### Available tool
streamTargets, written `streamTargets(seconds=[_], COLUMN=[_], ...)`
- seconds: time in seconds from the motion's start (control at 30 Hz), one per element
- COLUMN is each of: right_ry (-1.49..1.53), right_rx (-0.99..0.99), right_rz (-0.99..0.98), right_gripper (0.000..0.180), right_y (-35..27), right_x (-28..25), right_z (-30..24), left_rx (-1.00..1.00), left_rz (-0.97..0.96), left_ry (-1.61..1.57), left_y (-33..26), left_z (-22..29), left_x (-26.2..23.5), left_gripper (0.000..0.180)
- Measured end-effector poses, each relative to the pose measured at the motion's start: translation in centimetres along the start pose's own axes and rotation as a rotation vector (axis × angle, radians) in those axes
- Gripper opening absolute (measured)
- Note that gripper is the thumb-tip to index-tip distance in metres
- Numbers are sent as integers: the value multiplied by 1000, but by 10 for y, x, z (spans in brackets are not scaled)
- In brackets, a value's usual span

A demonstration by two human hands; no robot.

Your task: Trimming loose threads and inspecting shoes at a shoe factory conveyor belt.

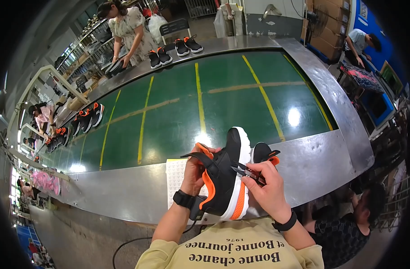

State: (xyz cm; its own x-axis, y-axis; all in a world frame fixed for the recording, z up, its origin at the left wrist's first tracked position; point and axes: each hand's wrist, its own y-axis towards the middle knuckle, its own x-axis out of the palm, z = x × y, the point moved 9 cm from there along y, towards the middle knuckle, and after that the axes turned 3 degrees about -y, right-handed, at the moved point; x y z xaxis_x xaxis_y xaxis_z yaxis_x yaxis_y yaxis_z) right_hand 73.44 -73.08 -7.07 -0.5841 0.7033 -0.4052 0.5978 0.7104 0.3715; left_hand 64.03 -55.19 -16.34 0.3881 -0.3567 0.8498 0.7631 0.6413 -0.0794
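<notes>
A black sneaker [224,172] with an orange lining and a white and orange sole is held up over the metal table edge, toe pointing away from me. My left hand [194,172] is closed on it at the collar and tongue, with its strap hanging loose to the left. In my right hand [268,184] is a pair of black thread snips [249,172], their points against or close to the sneaker's side just above the sole. Behind my right hand lies a second black and orange sneaker [261,153], partly covered. A white sheet of small labels [175,175] lies beside my left hand.
A green conveyor belt [169,125] with yellow lines runs past the metal table [119,190]. Several sneakers stand at the far edge [182,47] and farther left on the belt [89,117]. Co-workers are across the belt, down the line and close by my right [348,228].
</notes>
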Motion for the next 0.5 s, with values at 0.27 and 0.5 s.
streamTargets(seconds=[0.27,0.5], right_ry=[28,-85], right_rx=[-110,-246], right_rz=[-71,-89], right_gripper=[27,24], right_y=[6,9], right_x=[0,-6], right_z=[-22,-26], left_rx=[2,-18], left_rz=[-57,13], left_ry=[119,273], left_y=[2,-1], left_z=[-3,-9], left_x=[13,30], left_gripper=[21,26])
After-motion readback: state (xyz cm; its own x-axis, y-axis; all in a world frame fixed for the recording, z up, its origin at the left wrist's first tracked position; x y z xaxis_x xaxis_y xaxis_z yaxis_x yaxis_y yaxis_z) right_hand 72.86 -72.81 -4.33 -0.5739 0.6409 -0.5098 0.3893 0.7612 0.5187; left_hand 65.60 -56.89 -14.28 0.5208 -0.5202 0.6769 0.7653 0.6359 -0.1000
